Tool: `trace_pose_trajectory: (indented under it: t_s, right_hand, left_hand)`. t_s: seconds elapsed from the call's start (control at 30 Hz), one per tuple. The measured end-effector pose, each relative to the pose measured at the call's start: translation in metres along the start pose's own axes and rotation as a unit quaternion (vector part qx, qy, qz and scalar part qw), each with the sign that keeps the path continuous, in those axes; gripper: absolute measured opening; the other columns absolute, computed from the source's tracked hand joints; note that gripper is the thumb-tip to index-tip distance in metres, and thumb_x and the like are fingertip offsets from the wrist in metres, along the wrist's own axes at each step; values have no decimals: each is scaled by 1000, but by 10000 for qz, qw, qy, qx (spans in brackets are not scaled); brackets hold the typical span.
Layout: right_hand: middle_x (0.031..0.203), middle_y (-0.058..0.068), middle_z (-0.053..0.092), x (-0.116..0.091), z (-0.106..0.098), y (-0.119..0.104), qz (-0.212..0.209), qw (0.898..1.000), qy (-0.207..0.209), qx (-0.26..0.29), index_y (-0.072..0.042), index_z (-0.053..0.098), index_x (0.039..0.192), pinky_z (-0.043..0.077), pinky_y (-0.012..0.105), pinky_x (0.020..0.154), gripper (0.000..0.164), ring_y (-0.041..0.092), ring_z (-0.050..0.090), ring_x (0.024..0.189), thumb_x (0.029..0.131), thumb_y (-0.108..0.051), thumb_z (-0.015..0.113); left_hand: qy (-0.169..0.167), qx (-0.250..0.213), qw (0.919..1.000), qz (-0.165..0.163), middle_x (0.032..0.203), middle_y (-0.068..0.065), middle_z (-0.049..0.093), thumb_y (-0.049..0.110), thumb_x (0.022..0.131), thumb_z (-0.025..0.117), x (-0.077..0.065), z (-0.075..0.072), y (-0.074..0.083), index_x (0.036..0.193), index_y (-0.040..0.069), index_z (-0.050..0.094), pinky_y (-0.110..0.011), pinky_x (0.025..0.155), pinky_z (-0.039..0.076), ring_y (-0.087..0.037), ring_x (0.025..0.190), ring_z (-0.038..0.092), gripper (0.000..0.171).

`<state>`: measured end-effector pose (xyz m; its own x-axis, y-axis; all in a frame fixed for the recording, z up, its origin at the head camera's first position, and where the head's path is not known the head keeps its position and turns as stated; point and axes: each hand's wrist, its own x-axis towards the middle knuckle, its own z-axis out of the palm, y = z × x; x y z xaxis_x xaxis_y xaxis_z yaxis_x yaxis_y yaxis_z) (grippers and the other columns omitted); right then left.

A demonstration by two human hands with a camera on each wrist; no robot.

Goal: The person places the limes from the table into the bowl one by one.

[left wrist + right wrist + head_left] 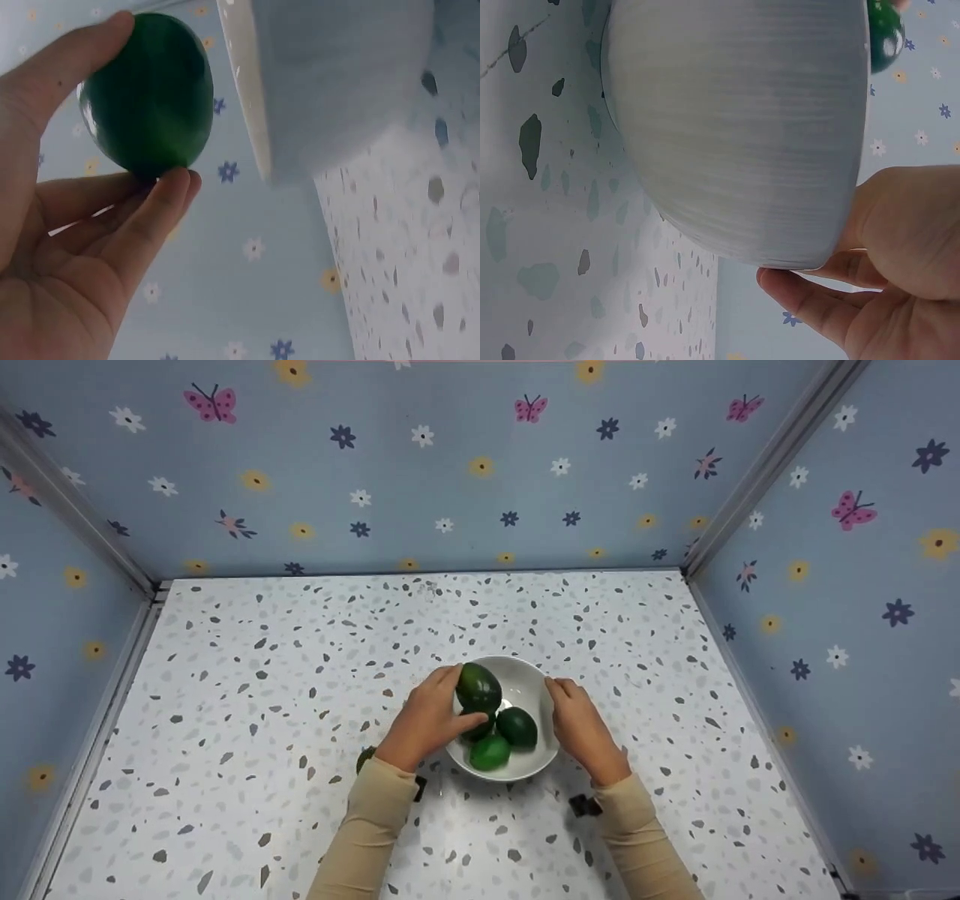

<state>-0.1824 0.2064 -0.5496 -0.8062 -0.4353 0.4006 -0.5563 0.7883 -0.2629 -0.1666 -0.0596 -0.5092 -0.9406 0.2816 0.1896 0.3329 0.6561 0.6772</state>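
My left hand (429,718) pinches a glossy dark green oval fruit (480,687), like a mango, between thumb and fingertips. The left wrist view shows this fruit (150,94) above the level of the bowl's rim. Below is a white bowl (529,771) standing on the table. Inside lie a dark green fruit (517,728), a smaller bright green one (490,753) and another partly hidden under my left thumb. My right hand (581,724) holds the bowl's right side, its fingertips on the outer wall in the right wrist view.
Another green fruit (365,758) lies on the speckled table (247,720), mostly hidden behind my left wrist. Blue patterned panels (450,457) stand at the back and both sides. Small black pieces (585,805) show beside the cuffs.
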Motion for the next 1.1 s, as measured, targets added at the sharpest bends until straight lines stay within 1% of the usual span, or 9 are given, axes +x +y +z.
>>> trace_pose_trajectory:
  t_s: [0.2,0.33,0.47,0.57,0.67,0.83,0.9,1.0,1.1]
  right_hand:
    - [109,25,61,0,2,3,-68,9998,192,-3,14,59,126,55,48,82,39,40,62,93,87,16,58]
    - [111,25,60,0,2,3,-89,9999,140,-5,14,57,129,55,47,83,40,40,61,95,89,14,58]
    - [113,25,59,-1,1,2,-207,9997,85,-80,14,56,129,55,47,82,43,40,61,96,87,16,62]
    - [112,26,59,-2,1,2,-286,9994,99,-153,14,55,129,55,48,81,44,40,61,95,85,17,64]
    - [112,25,59,-1,0,2,-266,9994,108,-176,14,56,129,55,48,81,44,40,61,94,85,17,63]
    - [112,25,60,-1,-1,2,-175,9997,68,-145,14,56,129,55,47,82,43,39,62,95,87,16,62]
    - [112,25,59,-1,-1,2,-169,9997,45,-142,13,56,129,55,47,83,43,39,62,96,87,15,62]
    - [112,25,59,-2,0,3,-206,9997,48,-123,13,56,129,55,47,83,42,39,62,96,87,15,62]
    - [111,25,60,-2,1,3,-228,9996,114,-120,13,56,128,55,47,83,42,39,62,95,87,15,62]
  left_hand:
    - [-476,-31,9987,-168,138,-18,54,30,83,84,22,20,10,140,-3,51,-44,102,46,-31,121,56,74]
    - [-474,179,9985,-182,134,-22,55,29,82,84,34,32,11,135,-7,53,-44,104,44,-34,121,55,72]
    - [-348,492,9980,-184,131,-25,56,31,81,84,38,42,9,135,-12,51,-43,108,41,-36,123,54,77]
    - [-334,549,9976,-240,135,-27,54,30,82,83,38,46,6,138,-13,47,-43,110,38,-37,127,51,80]
    - [-347,405,9982,-282,140,-27,50,28,83,82,37,47,4,141,-13,45,-43,113,33,-37,131,47,80]
    - [-314,218,9991,-176,142,-29,48,25,85,81,34,46,4,142,-13,43,-44,114,33,-38,133,45,78]
    - [-325,203,9991,-182,142,-29,47,24,87,80,31,42,6,142,-14,43,-44,114,33,-38,133,45,77]
    - [-317,161,9989,-310,145,-27,46,25,89,78,21,32,11,145,-12,41,-44,113,35,-37,134,45,77]
    - [-105,88,9995,-289,145,-24,48,27,89,78,6,18,15,146,-9,43,-45,109,40,-36,131,49,76]
